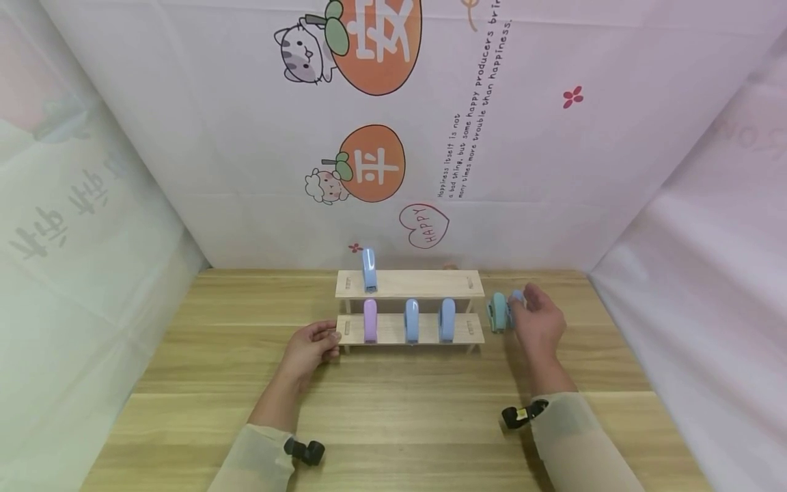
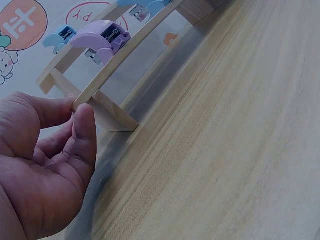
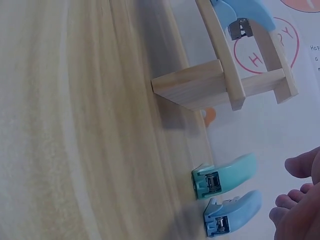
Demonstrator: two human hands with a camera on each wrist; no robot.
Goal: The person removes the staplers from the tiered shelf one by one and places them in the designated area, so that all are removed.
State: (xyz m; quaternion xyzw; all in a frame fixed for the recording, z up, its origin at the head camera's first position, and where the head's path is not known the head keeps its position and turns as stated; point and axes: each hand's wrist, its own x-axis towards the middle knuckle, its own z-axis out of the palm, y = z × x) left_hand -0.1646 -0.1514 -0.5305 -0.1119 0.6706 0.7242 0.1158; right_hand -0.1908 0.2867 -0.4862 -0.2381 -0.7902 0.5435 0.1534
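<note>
- Pale sleeves (image 1: 584,437) come nearest.
- Left hand (image 1: 310,350) pinches the wooden rack (image 1: 390,329) by its lower left end, likely to steady it.
- Right hand (image 1: 541,322), thumb and fingers parted, holds nothing, just beside a loose blue stapler (image 3: 239,211) and green stapler (image 3: 231,175) on the table (image 1: 393,410).
- Purple stapler (image 1: 370,320) and three blue staplers (image 1: 412,320) sit front-to-back on the rack, probably suiting its narrow depth.

Your right hand (image 3: 304,214) enters at the lower right edge, just beside the green stapler (image 3: 230,176) and light-blue stapler (image 3: 240,210) standing together. At the upper right, you see a wooden rack (image 3: 192,84) bearing a blue stapler (image 3: 256,14); the table (image 3: 90,125) fills the left.
</note>
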